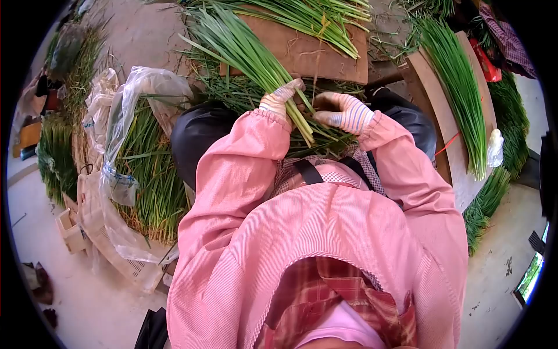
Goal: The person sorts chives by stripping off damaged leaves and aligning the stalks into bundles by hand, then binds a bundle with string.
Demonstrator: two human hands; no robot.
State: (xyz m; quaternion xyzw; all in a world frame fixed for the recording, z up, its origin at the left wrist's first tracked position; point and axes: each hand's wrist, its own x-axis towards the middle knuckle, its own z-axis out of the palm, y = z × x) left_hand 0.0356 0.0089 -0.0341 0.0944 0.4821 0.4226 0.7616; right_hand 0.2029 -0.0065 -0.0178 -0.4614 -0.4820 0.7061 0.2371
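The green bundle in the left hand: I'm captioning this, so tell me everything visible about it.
The bundle has long green leaves and paler stem ends. It slants partly over the brown board, stems lowest in view. The gloved left hand grips it near the stems; whether the right hand touches it is unclear.

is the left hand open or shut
Shut: the left hand is closed round a bunch, its leaves showing on one side, its stalks on the other.

A produce-handling workspace, shown by green bundles and a crate.
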